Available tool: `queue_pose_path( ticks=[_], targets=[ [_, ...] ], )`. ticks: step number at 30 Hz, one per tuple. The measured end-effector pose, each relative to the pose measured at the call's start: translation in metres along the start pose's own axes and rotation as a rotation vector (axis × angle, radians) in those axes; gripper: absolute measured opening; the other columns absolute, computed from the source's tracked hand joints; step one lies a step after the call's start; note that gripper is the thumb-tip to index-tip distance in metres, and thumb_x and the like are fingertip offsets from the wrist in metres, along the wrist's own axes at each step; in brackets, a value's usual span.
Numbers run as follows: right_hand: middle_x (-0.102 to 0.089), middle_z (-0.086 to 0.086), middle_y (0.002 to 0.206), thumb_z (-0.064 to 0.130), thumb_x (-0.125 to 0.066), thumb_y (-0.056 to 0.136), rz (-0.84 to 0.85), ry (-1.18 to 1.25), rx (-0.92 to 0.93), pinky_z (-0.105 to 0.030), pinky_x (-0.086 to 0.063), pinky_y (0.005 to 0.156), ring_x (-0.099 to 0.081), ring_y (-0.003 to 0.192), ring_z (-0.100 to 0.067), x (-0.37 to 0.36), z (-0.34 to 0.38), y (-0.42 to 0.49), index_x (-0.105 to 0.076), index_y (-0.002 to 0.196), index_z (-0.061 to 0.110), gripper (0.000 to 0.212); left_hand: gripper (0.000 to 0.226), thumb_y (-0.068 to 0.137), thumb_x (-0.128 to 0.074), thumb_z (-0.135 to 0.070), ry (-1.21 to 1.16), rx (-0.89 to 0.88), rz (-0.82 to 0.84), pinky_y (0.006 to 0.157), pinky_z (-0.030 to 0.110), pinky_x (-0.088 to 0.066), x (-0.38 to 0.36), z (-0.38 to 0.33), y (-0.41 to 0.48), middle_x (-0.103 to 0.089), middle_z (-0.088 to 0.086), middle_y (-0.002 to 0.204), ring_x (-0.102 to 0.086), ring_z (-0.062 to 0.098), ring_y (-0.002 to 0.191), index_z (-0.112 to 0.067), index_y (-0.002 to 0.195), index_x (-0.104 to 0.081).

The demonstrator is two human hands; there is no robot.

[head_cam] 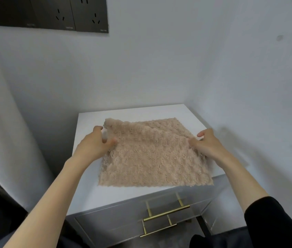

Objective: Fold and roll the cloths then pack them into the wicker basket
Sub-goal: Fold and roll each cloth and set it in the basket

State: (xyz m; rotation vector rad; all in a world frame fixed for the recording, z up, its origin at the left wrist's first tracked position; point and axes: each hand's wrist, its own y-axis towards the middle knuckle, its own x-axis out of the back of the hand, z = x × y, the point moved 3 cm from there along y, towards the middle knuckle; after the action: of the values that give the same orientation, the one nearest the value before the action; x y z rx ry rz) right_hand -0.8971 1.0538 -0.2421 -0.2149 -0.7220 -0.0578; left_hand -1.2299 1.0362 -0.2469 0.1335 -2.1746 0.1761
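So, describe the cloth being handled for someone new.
Find the white cabinet with brass handles by the wall. On its top lies the beige cloth, pinched at both side edges by the left hand and right hand. Shaggy pile sets it apart from the smooth top.

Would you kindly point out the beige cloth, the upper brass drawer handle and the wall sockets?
beige cloth [152, 158]: head view, middle of its fluffy surface.
upper brass drawer handle [166, 213]: head view, middle of its bar.
wall sockets [52, 13]: head view, middle dark panel.

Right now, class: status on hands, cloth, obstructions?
Left hand, right hand pinching side edges of fluffy beige cloth. Cloth spread on white cabinet top, not rolled. Wicker basket not in view.
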Motion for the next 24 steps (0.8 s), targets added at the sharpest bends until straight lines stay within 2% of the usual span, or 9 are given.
queue_pose_path(
  ticks=[3,6,10,13,15,17,21,22,24],
  targets=[
    [-0.055,0.004,0.086,0.026,-0.054,0.095,-0.056,0.072,0.056,-0.027,-0.041,0.063,-0.055,0.077,-0.008,0.002,0.002,-0.001,-0.037,0.122,0.02,0.033,0.079,0.087,-0.066,-0.032,-0.149,-0.018,0.027,0.075,0.028,-0.042,-0.002,0.001,0.002,-0.062,0.001,0.106,-0.057,0.02,0.097,-0.018,0.149,-0.02],
    [-0.058,0.002,0.09,0.014,-0.054,0.094,-0.05,0.162,0.106,-0.026,-0.043,0.067,-0.058,0.082,-0.011,0.002,0.005,-0.005,-0.046,0.129,0.028,0.039,0.077,0.087,-0.067,-0.024,-0.224,-0.056,-0.003,0.075,0.026,-0.04,-0.008,-0.003,0.0,-0.059,0.008,0.114,-0.054,0.016,0.089,-0.022,0.149,-0.023],
    [-0.061,-0.001,0.075,0.008,-0.053,0.095,-0.067,0.397,0.216,-0.012,-0.045,0.062,-0.058,0.065,-0.002,0.012,0.011,-0.014,-0.059,0.12,0.04,0.041,0.059,0.088,-0.065,-0.021,-0.296,-0.165,-0.166,0.068,0.023,-0.04,-0.001,-0.005,-0.004,-0.061,-0.001,0.091,-0.057,0.01,0.079,-0.032,0.14,-0.039],
    [-0.064,0.003,0.082,0.008,-0.055,0.095,-0.123,0.519,0.242,-0.028,-0.05,0.082,-0.056,0.077,-0.01,0.02,0.013,-0.017,-0.07,0.111,0.027,0.029,0.036,0.088,-0.065,-0.015,-0.46,-0.219,-0.246,0.067,0.017,-0.045,0.017,-0.006,-0.009,-0.065,-0.004,0.096,-0.062,0.014,0.085,-0.036,0.117,-0.06],
    [-0.067,0.006,0.088,0.004,-0.059,0.091,-0.125,0.501,0.263,-0.024,-0.05,0.084,-0.058,0.077,-0.006,0.021,0.015,-0.019,-0.072,0.11,0.021,0.028,0.026,0.084,-0.07,-0.014,-0.476,-0.243,-0.313,0.076,0.021,-0.049,0.029,-0.005,-0.013,-0.068,-0.009,0.091,-0.065,0.012,0.086,-0.032,0.103,-0.068],
    [-0.068,0.007,0.088,0.002,-0.066,0.085,-0.123,0.441,0.307,-0.013,-0.049,0.077,-0.058,0.074,-0.002,0.021,0.017,-0.022,-0.072,0.107,0.025,0.033,0.022,0.081,-0.073,-0.015,-0.438,-0.26,-0.352,0.082,0.023,-0.051,0.037,-0.004,-0.019,-0.07,-0.011,0.087,-0.066,0.002,0.085,-0.03,0.097,-0.071],
    [-0.061,0.021,0.064,0.004,-0.07,0.082,-0.292,0.306,0.389,-0.005,-0.04,0.063,-0.053,0.059,0.007,0.025,0.016,-0.024,-0.074,0.101,0.023,0.027,0.017,0.082,-0.073,-0.015,-0.414,-0.315,-0.412,0.071,0.002,-0.046,0.04,-0.007,-0.026,-0.067,-0.022,0.08,-0.062,-0.013,0.076,-0.03,0.088,-0.07],
    [-0.059,0.021,0.06,0.006,-0.069,0.083,-0.336,0.259,0.41,-0.003,-0.039,0.061,-0.053,0.057,0.007,0.026,0.016,-0.025,-0.074,0.101,0.022,0.024,0.014,0.083,-0.071,-0.016,-0.419,-0.324,-0.424,0.069,0.002,-0.045,0.04,-0.008,-0.027,-0.067,-0.023,0.081,-0.062,-0.013,0.076,-0.029,0.087,-0.071],
    [-0.063,0.019,0.069,0.01,-0.068,0.085,-0.392,0.205,0.456,-0.001,-0.039,0.062,-0.056,0.063,0.008,0.029,0.017,-0.029,-0.074,0.1,0.021,0.019,0.011,0.086,-0.068,-0.018,-0.427,-0.332,-0.444,0.069,0.007,-0.044,0.04,-0.012,-0.028,-0.066,-0.021,0.086,-0.063,-0.006,0.081,-0.028,0.086,-0.069]
  ],
)
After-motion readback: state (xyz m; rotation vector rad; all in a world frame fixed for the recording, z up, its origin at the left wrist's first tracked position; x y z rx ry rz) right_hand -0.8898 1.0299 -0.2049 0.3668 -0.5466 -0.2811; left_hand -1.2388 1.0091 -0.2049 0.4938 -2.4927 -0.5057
